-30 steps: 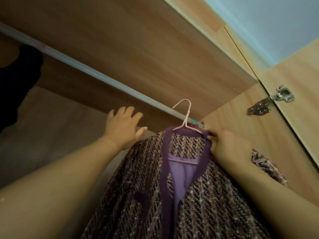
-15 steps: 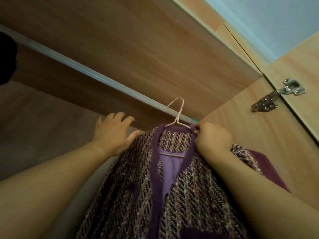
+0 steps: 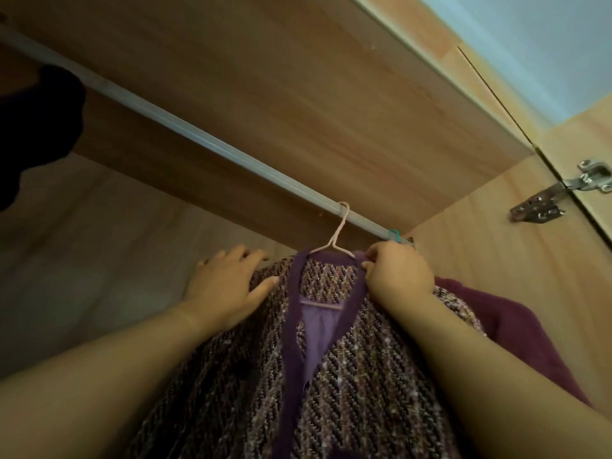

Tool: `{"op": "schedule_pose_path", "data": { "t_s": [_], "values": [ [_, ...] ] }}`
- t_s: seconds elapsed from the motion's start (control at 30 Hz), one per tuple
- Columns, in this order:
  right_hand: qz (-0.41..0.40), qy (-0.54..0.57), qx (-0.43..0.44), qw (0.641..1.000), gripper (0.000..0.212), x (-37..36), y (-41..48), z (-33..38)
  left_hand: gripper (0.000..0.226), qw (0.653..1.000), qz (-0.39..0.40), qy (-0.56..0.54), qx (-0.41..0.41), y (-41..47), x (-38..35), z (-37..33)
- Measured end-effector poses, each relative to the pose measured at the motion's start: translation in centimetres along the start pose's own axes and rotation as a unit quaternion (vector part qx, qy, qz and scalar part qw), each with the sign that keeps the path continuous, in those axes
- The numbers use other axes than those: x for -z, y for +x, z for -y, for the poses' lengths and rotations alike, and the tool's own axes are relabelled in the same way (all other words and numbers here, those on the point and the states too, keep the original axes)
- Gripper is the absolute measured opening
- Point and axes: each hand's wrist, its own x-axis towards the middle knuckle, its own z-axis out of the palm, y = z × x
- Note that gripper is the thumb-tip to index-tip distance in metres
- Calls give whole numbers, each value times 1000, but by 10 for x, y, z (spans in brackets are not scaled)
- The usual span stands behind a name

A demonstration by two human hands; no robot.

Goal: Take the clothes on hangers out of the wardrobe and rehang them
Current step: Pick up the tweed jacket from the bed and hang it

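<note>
No readable writing or brand anywhere. Tweed cardigan (image 3: 347, 376), purple trim, hangs on pale wire hanger (image 3: 336, 235), hook over metal rail (image 3: 198, 140) near right end of wardrobe. Right hand (image 3: 399, 271) pinches collar trim at hanger's right shoulder. Left hand (image 3: 228, 288) spread flat, fingers apart, resting on cardigan's left shoulder. Dark garment (image 3: 36, 127) on rail far left, well apart. Maroon cloth (image 3: 516, 329) behind right forearm. Metal hinge (image 3: 563, 197) on door, right. Forearms cover lower cardigan
</note>
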Motion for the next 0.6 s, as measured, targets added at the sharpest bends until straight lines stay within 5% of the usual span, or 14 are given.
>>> {"op": "schedule_pose_path", "data": {
  "t_s": [0.13, 0.27, 0.6],
  "values": [
    [10, -50, 79, 996, 29, 13, -24, -22, 55, 1000, 12, -21, -7, -8, -6, -7],
    [-34, -56, 9, 998, 46, 22, -67, -60, 62, 998, 33, -51, -3, -17, -19, -14],
    [-71, -3, -37, 997, 39, 13, -69, -46, 52, 987, 56, -153, 7, -43, -40, -53]
  ]
}}
